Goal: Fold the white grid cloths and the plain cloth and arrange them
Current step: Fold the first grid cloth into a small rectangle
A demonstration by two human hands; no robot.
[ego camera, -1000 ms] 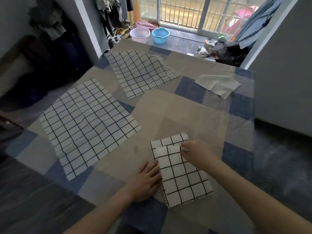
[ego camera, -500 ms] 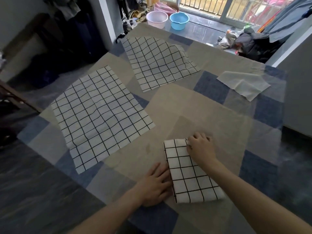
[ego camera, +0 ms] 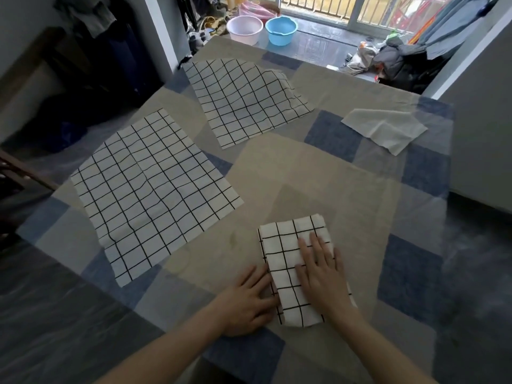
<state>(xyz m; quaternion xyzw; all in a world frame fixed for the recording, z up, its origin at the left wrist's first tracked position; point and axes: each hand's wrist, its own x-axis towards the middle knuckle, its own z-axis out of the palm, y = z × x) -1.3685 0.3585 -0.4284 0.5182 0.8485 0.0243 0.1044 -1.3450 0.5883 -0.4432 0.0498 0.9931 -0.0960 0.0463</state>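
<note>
A folded white grid cloth lies as a narrow rectangle near the front of the table. My right hand lies flat on top of it with straight fingers. My left hand rests flat at the cloth's left edge, fingertips touching it. A large grid cloth lies spread open at the left. Another open grid cloth lies further back, rumpled at its far right corner. The plain pale cloth lies loosely at the back right.
The table wears a beige and blue patchwork cover. Behind it on the floor stand a pink basin and a blue basin. A grey wall runs along the right. Clothes are piled near the balcony door.
My right hand has slid from the folded cloth's far right corner down onto its middle and lies flat. The left hand stays at the left edge. The camera moved closer.
</note>
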